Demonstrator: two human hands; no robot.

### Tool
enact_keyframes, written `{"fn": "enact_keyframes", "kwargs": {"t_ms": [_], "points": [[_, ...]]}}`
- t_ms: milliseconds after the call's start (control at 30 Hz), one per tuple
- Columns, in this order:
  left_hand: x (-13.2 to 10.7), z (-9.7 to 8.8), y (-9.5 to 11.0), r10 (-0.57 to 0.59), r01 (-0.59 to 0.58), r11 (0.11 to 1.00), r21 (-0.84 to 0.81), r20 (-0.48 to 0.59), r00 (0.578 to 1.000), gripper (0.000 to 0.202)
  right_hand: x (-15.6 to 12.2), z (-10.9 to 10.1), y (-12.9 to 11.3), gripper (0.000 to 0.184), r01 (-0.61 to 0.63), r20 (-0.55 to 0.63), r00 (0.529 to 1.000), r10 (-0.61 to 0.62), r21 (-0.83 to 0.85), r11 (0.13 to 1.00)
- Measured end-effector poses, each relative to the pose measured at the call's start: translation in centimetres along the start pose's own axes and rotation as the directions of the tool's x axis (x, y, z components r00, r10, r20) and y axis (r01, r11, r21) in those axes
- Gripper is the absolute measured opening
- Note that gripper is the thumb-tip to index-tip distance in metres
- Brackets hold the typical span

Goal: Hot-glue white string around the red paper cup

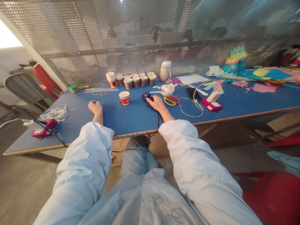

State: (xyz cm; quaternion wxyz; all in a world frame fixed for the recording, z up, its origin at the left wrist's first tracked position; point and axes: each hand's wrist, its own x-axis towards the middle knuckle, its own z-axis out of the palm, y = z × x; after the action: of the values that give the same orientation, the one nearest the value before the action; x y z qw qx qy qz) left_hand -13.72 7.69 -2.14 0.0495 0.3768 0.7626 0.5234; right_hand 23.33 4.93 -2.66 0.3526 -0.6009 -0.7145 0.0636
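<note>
My left hand (95, 107) rests on the blue table (131, 120) with its fingers curled into a loose fist, holding nothing that I can see. My right hand (156, 103) reaches forward and closes over a dark blue glue gun (146, 96) whose black cord (158, 125) runs back over the table's front edge. A red and white paper cup (124, 97) stands between the two hands. Yellow and red scissors (171, 100) lie just right of my right hand.
Several brown filled cups (137, 80) and a cup stack (111, 79) line the back, beside a white bottle (165, 71). A black phone (192, 93), white cable loop (191, 107), pink tape dispensers (212, 105) (43, 129) and coloured paper scraps (257, 78) lie around. Perforated metal screen (140, 34) behind.
</note>
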Motion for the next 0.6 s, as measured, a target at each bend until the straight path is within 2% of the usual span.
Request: {"fn": "enact_keyframes", "kwargs": {"t_ms": [167, 300, 400, 500, 600], "points": [[-0.3, 0.2, 0.3, 0.065, -0.065, 0.998, 0.011, -0.001, 0.998, 0.019, 0.0, -0.1, -0.2, 0.038, -0.031, 0.011, 0.999, 0.031, 0.019, 0.999], [-1.6, 0.5, 1.1, 0.245, -0.246, 0.969, 0.019, 0.044, 0.969, 0.025, 0.5, 0.2, -0.3, 0.048, -0.112, 0.033, 0.993, 0.110, 0.066, 0.992], [-2.9, 0.8, 1.7, 0.410, -0.415, 0.910, 0.014, 0.121, 0.904, 0.029, 1.3, 0.7, -0.7, 0.051, -0.207, 0.075, 0.977, 0.201, 0.078, 0.975], [-3.9, 0.9, 2.0, 0.527, -0.540, 0.842, 0.019, 0.189, 0.829, 0.037, 2.0, 1.4, -1.6, 0.047, -0.275, 0.100, 0.958, 0.269, 0.051, 0.960], [-4.9, 1.2, 2.4, 0.636, -0.657, 0.754, 0.008, 0.241, 0.733, 0.045, 2.5, 2.1, -2.8, 0.039, -0.325, 0.094, 0.942, 0.321, 0.033, 0.945]]}}
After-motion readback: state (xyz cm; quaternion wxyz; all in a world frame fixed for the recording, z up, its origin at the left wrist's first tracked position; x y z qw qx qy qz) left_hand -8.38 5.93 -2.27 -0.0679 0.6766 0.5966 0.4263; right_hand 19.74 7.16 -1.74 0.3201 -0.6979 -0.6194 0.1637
